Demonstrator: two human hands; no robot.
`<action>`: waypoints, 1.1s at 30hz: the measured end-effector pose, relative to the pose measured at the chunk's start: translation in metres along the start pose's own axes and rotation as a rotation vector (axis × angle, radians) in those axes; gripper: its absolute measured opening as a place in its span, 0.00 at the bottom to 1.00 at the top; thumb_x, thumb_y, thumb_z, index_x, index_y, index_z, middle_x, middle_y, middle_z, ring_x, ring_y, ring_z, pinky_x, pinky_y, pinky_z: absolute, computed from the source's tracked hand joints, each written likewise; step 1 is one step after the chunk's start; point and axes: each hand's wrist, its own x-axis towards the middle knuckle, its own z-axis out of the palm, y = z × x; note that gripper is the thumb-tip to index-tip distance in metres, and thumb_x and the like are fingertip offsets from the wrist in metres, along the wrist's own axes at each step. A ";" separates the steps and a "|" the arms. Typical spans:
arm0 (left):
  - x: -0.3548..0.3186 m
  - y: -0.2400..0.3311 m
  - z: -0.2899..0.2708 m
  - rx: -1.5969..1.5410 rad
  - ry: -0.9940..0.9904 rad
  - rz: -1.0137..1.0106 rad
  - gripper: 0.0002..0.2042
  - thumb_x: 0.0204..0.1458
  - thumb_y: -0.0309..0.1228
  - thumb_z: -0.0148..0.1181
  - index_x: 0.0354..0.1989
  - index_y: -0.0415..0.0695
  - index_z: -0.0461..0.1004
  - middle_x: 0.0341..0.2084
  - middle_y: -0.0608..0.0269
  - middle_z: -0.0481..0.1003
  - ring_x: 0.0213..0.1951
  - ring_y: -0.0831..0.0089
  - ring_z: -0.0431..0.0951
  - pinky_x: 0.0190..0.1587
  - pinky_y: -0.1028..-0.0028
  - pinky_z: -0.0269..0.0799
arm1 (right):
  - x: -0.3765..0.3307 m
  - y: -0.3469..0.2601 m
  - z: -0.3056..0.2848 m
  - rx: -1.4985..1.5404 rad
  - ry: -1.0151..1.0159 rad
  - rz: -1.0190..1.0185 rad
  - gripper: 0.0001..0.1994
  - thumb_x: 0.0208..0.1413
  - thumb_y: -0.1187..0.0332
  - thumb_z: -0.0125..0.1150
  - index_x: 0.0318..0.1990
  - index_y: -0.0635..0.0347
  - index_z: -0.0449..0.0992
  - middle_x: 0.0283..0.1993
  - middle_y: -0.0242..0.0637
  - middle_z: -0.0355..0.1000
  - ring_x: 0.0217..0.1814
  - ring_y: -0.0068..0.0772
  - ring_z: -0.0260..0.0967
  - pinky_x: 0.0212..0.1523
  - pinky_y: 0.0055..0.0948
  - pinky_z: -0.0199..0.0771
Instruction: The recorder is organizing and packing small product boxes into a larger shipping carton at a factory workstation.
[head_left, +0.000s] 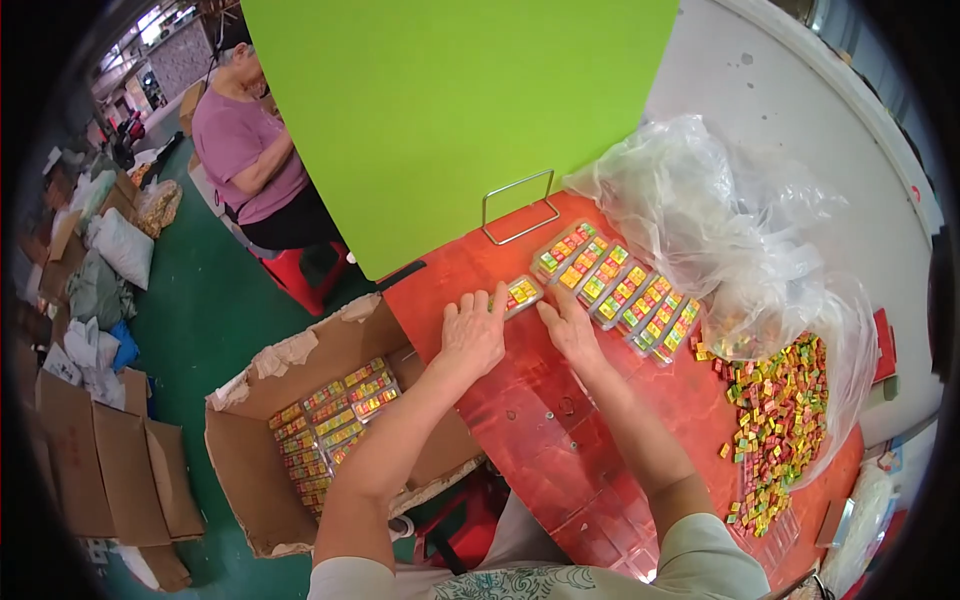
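Note:
A small clear plastic pack (522, 294) filled with red, yellow and green pieces lies on the red table. My left hand (473, 332) is closed over its left end, fingers bent at the edge. My right hand (571, 327) rests just right of this pack, its thumb and fingers a little apart. Its fingertips are beside the near end of a slanting row of similar filled packs (618, 290); whether they touch is unclear. My right hand appears to hold nothing.
Loose coloured pieces (775, 420) are heaped at right beside a clear plastic bag (690, 200). A green panel (450, 110) with a wire bracket (520, 207) stands behind. An open cardboard box (240, 470) at left holds stacked packs. Another person (245, 160) sits beyond.

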 end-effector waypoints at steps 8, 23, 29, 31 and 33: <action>-0.070 -0.006 -0.010 0.040 0.096 -0.010 0.33 0.42 0.30 0.53 0.62 0.40 0.57 0.35 0.57 0.68 0.39 0.63 0.69 0.38 0.63 0.60 | -0.016 -0.021 0.042 -0.303 -0.119 -0.368 0.24 0.50 0.61 0.60 0.51 0.67 0.69 0.45 0.52 0.69 0.50 0.52 0.64 0.52 0.43 0.65; -0.165 -0.012 -0.001 -1.740 0.283 -0.738 0.25 0.54 0.31 0.53 0.60 0.46 0.57 0.41 0.60 0.69 0.38 0.74 0.71 0.35 0.74 0.71 | -0.062 -0.049 0.059 -0.193 -0.351 -0.275 0.20 0.54 0.68 0.57 0.54 0.65 0.68 0.51 0.46 0.64 0.53 0.44 0.62 0.54 0.36 0.63; -0.199 -0.054 -0.016 -2.110 0.436 -0.789 0.20 0.51 0.22 0.50 0.54 0.44 0.63 0.41 0.59 0.70 0.39 0.73 0.73 0.35 0.72 0.73 | -0.088 -0.082 0.103 -0.077 -0.360 -0.335 0.20 0.54 0.70 0.58 0.53 0.69 0.65 0.52 0.48 0.61 0.54 0.43 0.61 0.55 0.34 0.63; -0.217 -0.076 -0.021 -2.081 0.490 -0.737 0.19 0.51 0.20 0.49 0.54 0.44 0.64 0.41 0.60 0.70 0.40 0.72 0.73 0.36 0.71 0.74 | -0.093 -0.100 0.125 -0.106 -0.364 -0.456 0.21 0.55 0.74 0.57 0.56 0.65 0.63 0.51 0.44 0.61 0.55 0.37 0.62 0.55 0.30 0.63; -0.233 -0.102 -0.029 -2.093 0.464 -0.743 0.19 0.51 0.20 0.49 0.53 0.44 0.64 0.40 0.61 0.70 0.42 0.71 0.73 0.38 0.69 0.75 | -0.093 -0.111 0.148 0.104 -0.549 -0.194 0.23 0.55 0.73 0.58 0.58 0.64 0.61 0.52 0.41 0.61 0.55 0.33 0.62 0.55 0.30 0.64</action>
